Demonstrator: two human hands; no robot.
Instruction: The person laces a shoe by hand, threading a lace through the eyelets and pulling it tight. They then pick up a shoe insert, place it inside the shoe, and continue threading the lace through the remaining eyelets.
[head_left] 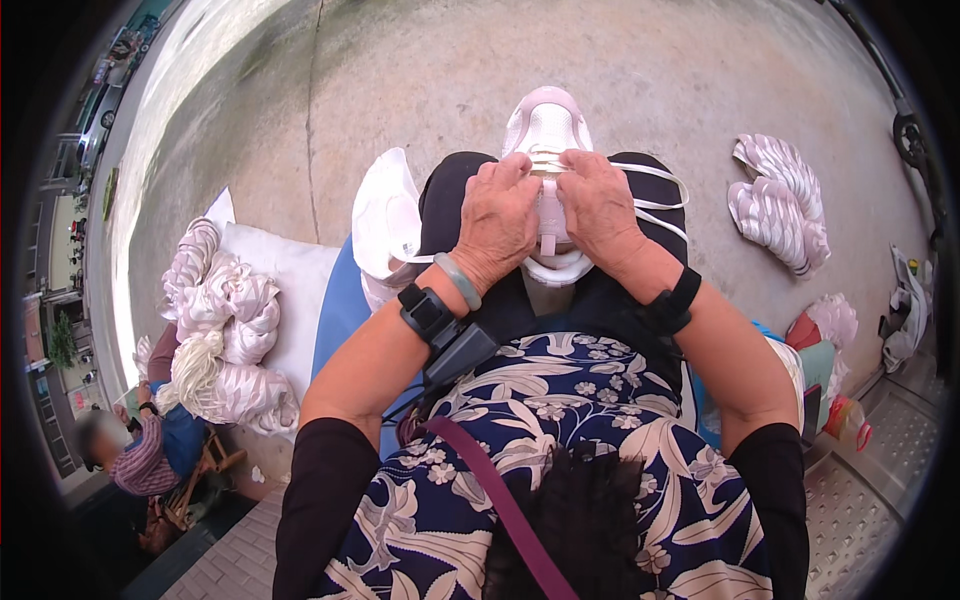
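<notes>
A white and pale pink sneaker (pixel 548 125) rests between my knees with its toe pointing away from me. My left hand (pixel 500 208) and my right hand (pixel 598 205) meet over its lacing, one on each side of the pink tongue (pixel 551 210). Fingers of both hands are closed in a pinch at the white shoelace (pixel 655 205), which loops out past my right hand over the dark trouser leg. The fingertips are partly hidden. Left of my knee stands another white and pink shoe piece (pixel 387 215), with a white lace end beside it.
Bundles of white and pink shoe parts (pixel 230 335) lie on a white sheet (pixel 290 275) at left. Another stack (pixel 785 205) sits on the concrete floor at right. Bags and a metal plate (pixel 860 500) are at lower right. Another person (pixel 150 455) sits at far left.
</notes>
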